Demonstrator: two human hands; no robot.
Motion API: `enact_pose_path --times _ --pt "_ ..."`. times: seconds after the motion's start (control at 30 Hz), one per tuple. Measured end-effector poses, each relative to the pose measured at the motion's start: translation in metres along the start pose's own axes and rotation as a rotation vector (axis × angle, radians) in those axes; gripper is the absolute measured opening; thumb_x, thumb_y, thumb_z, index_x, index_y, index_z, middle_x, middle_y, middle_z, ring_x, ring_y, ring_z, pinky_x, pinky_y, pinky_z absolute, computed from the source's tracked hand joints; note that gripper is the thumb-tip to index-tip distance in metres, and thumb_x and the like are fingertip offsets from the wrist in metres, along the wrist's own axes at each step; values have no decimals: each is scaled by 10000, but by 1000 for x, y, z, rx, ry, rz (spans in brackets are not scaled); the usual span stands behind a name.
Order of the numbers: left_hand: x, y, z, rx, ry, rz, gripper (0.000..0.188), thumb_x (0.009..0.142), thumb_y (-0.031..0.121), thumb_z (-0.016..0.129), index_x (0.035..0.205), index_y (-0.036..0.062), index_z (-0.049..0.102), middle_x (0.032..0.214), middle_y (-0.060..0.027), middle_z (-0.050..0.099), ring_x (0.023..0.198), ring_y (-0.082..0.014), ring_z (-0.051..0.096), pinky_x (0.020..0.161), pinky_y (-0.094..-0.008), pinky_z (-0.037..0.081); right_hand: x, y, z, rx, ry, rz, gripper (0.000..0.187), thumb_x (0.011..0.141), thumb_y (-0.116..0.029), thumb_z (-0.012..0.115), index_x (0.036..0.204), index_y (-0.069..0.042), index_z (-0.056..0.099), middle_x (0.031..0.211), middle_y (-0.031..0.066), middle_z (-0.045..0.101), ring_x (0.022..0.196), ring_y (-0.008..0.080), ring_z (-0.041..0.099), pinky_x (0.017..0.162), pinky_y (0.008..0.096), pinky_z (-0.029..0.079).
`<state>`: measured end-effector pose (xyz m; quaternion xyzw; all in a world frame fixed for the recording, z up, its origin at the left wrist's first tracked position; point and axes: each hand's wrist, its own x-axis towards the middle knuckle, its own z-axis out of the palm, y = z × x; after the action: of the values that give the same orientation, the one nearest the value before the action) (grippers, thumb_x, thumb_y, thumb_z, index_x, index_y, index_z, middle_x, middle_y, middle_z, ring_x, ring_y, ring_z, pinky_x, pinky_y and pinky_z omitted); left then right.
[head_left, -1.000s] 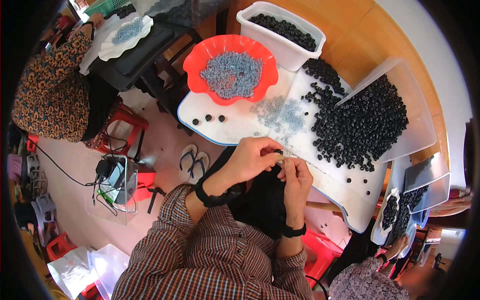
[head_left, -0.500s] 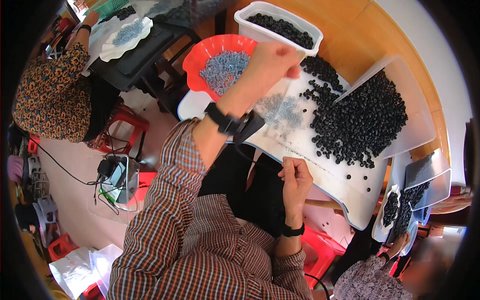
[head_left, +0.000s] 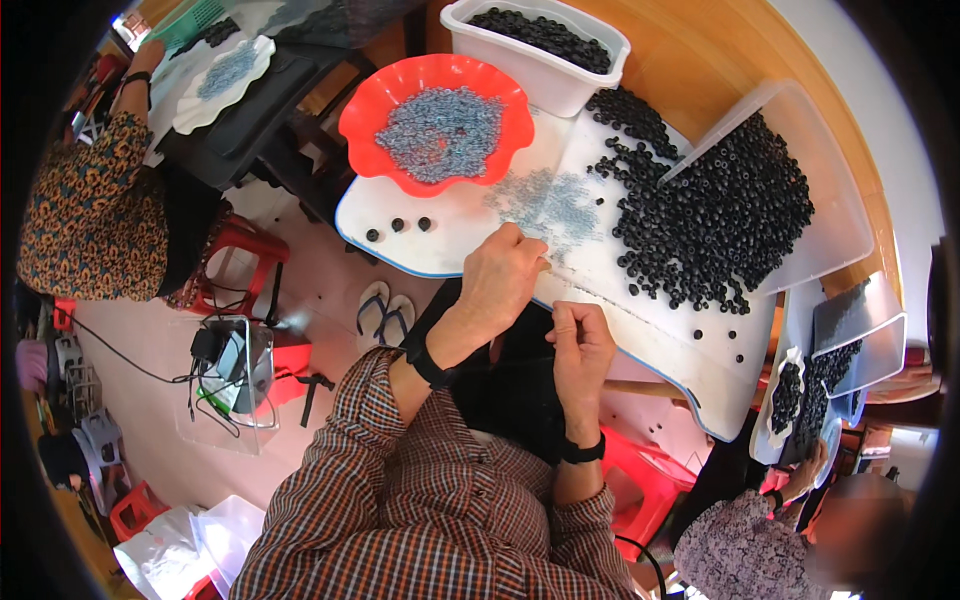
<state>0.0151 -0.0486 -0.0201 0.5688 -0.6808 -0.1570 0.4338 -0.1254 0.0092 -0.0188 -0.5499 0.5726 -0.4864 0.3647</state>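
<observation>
My left hand (head_left: 503,278) is closed in a pinch just above the table's near edge. My right hand (head_left: 583,348) is close beside it, lower and to the right, with thumb and forefinger pressed together. What either hand holds is too small to make out. Beyond my left hand lies a loose spread of small pale grey pieces (head_left: 562,210) on the white table (head_left: 640,325). To the right is a large heap of small black ring-shaped pieces (head_left: 705,225). A red wavy-rimmed bowl (head_left: 360,150) of small greyish pieces stands at the far left.
A clear bin (head_left: 840,225) lies tipped around the black heap. Behind stands a white tub (head_left: 545,85) of black pieces. Three black pieces (head_left: 397,225) lie near the table's left edge. Other people (head_left: 100,210) work at tables left and right. Sandals (head_left: 386,312) lie on the floor.
My left hand has come down toward me from beside the white tub and is now near my right hand. My right hand has barely moved.
</observation>
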Motion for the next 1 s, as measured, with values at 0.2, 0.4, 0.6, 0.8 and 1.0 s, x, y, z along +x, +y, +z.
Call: enact_pose_path --times 0.2,0.4,0.6,0.8,1.0 --pt "-2 -3 9 72 13 59 121 748 104 702 825 40 636 809 -113 539 745 -309 605 595 -403 506 0 2 -1 7 -6 -22 91 920 -72 613 866 -2 591 734 31 571 589 87 541 540 223 435" --pt "1 1 7 100 12 61 107 768 93 681 842 33 632 812 -119 541 749 -314 606 607 -409 505 2 5 -4 19 22 -26 96 913 -75 624 858 -1 596 713 32 568 571 90 541 530 229 435" --pt "5 2 7 30 14 -27 79 790 57 672 856 21 645 793 -138 579 701 -338 600 613 -391 486 0 4 -7 8 18 -3 86 914 -64 616 863 4 601 732 37 575 579 92 547 538 228 438" --pt "-9 15 9 -391 -119 -157 140 883 128 621 928 -4 633 768 -77 585 652 -201 568 584 -312 460 -1 7 -12 156 97 3 91 929 -68 602 978 9 616 818 25 590 637 78 553 569 203 455" --pt "-10 41 12 -1096 -510 -635 226 968 192 560 981 -21 633 699 27 538 581 -37 446 515 -188 372 -2 6 -23 271 141 26 166 938 -60 585 1083 21 594 939 37 589 694 65 543 606 195 471"
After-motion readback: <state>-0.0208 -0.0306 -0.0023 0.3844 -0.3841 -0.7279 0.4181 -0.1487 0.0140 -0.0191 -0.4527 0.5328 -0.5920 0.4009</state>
